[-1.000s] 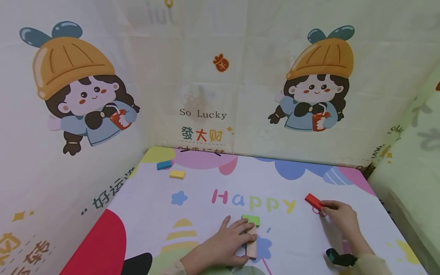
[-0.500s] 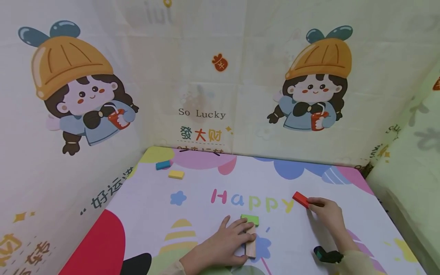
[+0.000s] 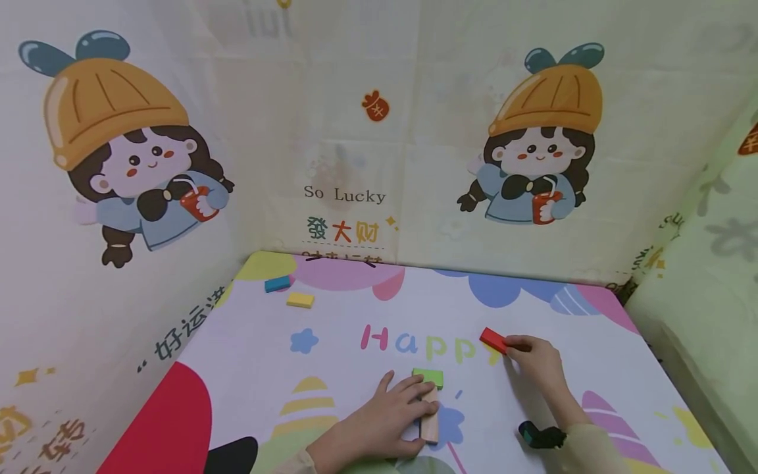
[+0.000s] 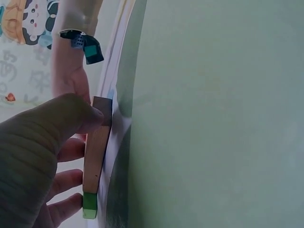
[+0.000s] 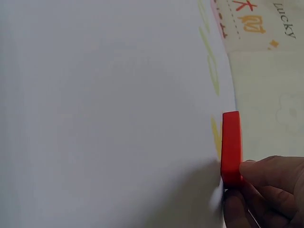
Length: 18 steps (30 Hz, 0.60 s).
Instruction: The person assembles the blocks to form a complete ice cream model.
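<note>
In the head view my right hand (image 3: 535,362) pinches one end of a red block (image 3: 493,340), held over the printed "y" on the table. The right wrist view has the thumb on the side of the red block (image 5: 231,147) and fingers behind it. My left hand (image 3: 381,421) holds a plain wooden block (image 3: 429,424) lying on the table, its fingers spread along it. A green block (image 3: 429,378) touches that block's far end, under the fingertips. In the left wrist view the thumb presses near one end of the wooden block (image 4: 97,152); the green block (image 4: 90,205) is at the other.
A blue block (image 3: 277,284) and a yellow block (image 3: 301,300) lie at the back left of the printed table cover (image 3: 379,309). Patterned cloth walls (image 3: 331,131) stand behind and at both sides. A dark device (image 3: 540,436) sits at the right wrist.
My right hand has carried the red block leftward, from right of the printed word to over its last letter. The left hand and its blocks keep their place on the table.
</note>
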### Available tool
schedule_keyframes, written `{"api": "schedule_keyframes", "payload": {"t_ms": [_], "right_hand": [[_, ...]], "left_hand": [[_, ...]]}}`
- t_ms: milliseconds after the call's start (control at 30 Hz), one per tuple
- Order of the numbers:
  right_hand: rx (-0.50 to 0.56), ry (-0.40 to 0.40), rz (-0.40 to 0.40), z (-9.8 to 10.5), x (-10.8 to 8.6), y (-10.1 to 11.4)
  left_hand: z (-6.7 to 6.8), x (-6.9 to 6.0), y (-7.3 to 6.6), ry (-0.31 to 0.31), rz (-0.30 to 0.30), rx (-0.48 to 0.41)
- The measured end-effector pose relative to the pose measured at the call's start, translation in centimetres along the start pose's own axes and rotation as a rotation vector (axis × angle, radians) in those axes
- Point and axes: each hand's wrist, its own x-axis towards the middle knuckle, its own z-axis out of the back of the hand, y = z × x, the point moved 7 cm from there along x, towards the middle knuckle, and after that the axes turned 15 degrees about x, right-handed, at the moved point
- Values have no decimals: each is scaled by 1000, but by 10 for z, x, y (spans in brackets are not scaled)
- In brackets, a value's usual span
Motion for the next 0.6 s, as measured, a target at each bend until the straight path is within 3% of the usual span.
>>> {"api": "schedule_keyframes", "payload": {"t_ms": [600], "right_hand": [[18, 47, 48, -40, 1, 20]], "left_hand": [[-4, 1, 1, 51, -37, 13]]}}
